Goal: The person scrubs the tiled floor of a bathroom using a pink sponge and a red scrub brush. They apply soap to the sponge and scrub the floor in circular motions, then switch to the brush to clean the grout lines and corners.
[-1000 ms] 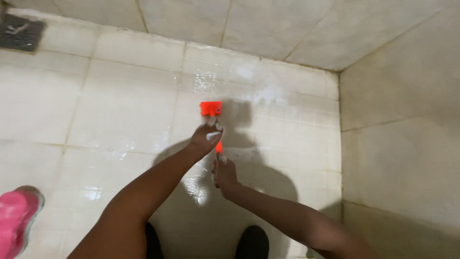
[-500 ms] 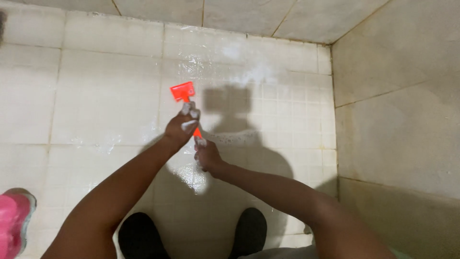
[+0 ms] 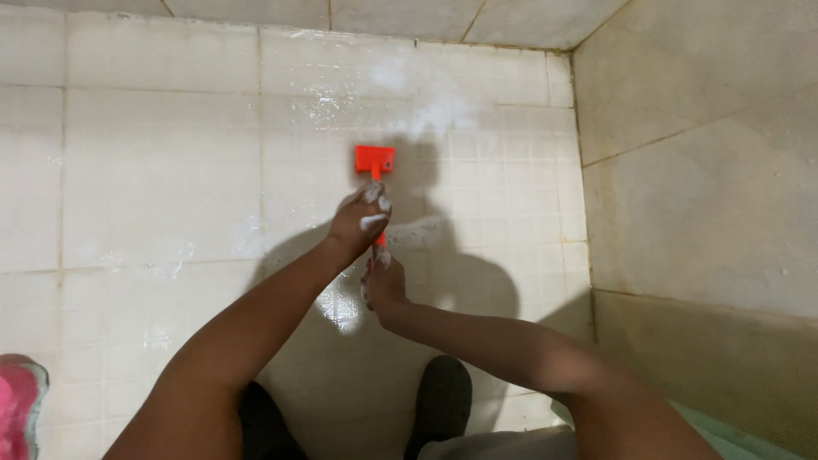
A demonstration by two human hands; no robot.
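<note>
Scrub brush (image 3: 374,159): orange head flat on the wet tiled floor (image 3: 162,170), roughly 12 o'clock from the person's feet, just short of the soapy patch (image 3: 426,106) near the back wall. Handle runs back toward 6 o'clock, mostly hidden under both hands.

Left hand (image 3: 362,223) is wrapped closed around the upper handle, suds on the knuckles. Right hand (image 3: 383,285) is closed on the lower end, just below the left, nearly touching it.

Judgement on doing this stroke well:
- keep the head flat, bristles fully down, not tipped on one edge
- press from the left hand, steer from the right
- short overlapping strokes along the grout lines (image 3: 260,119), 12 to 6
- work the foam toward 1 o'clock, where it sits thickest
- soapy grip looks slippery; clamp firm or the handle twists
- black shoes (image 3: 443,400) stand on glossy wet tile, so weight stays centred

Pink object (image 3: 17,409) sits at 8 o'clock, well apart.
</note>
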